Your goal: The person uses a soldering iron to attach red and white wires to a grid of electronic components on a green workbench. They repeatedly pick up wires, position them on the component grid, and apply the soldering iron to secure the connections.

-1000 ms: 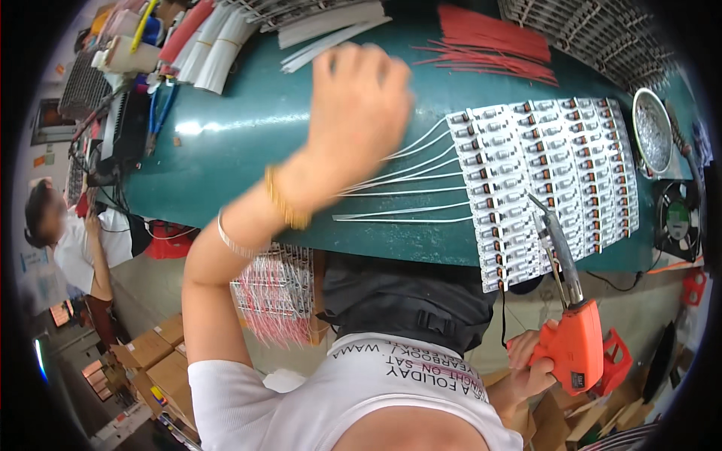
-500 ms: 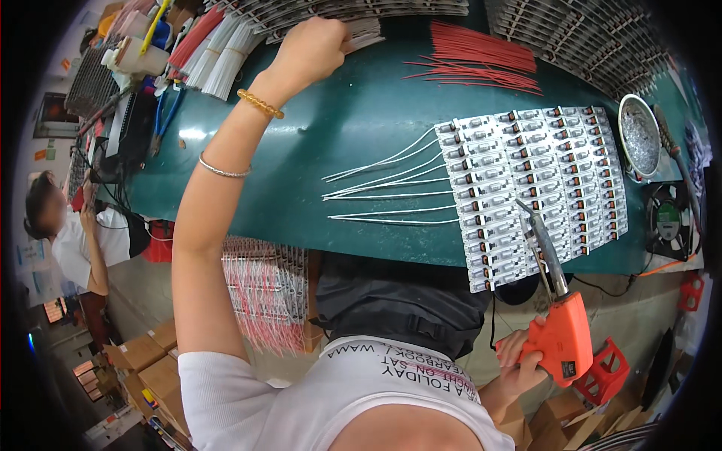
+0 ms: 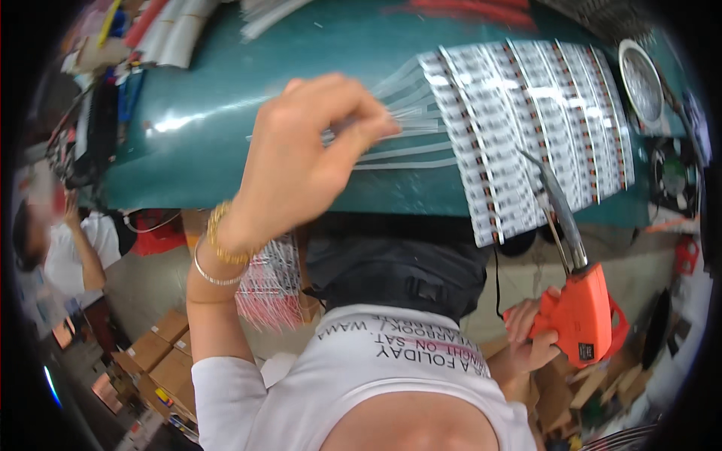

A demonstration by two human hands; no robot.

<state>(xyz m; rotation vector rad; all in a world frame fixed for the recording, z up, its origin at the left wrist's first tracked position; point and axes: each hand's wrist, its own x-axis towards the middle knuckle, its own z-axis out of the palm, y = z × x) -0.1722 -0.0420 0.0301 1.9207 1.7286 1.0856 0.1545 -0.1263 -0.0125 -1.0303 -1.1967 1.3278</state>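
Observation:
My left hand (image 3: pixel 308 146) is closed in a pinch above the bench, just left of the panel. A few short white wires (image 3: pixel 417 120) poke out past its fingertips, blurred by motion. My right hand (image 3: pixel 532 331) grips an orange soldering gun (image 3: pixel 585 319) by its handle at the lower right. The gun's metal tip (image 3: pixel 538 161) hangs over a panel of small white circuit boards (image 3: pixel 519 120) set in rows. From the panel's left edge several white wires (image 3: pixel 410 163) run left, partly hidden behind my left hand.
Red wires (image 3: pixel 474 11) and a pile of white wires (image 3: pixel 274 11) lie at the far side of the green bench (image 3: pixel 188 165). A metal bowl (image 3: pixel 641 83) and a small fan (image 3: pixel 671 167) stand at the right. Another person (image 3: pixel 71 248) sits at the left.
My left hand has come back from the white wire pile toward me, to the panel's left side, with wires in its fingers. My right hand still holds the soldering gun. The view has shifted.

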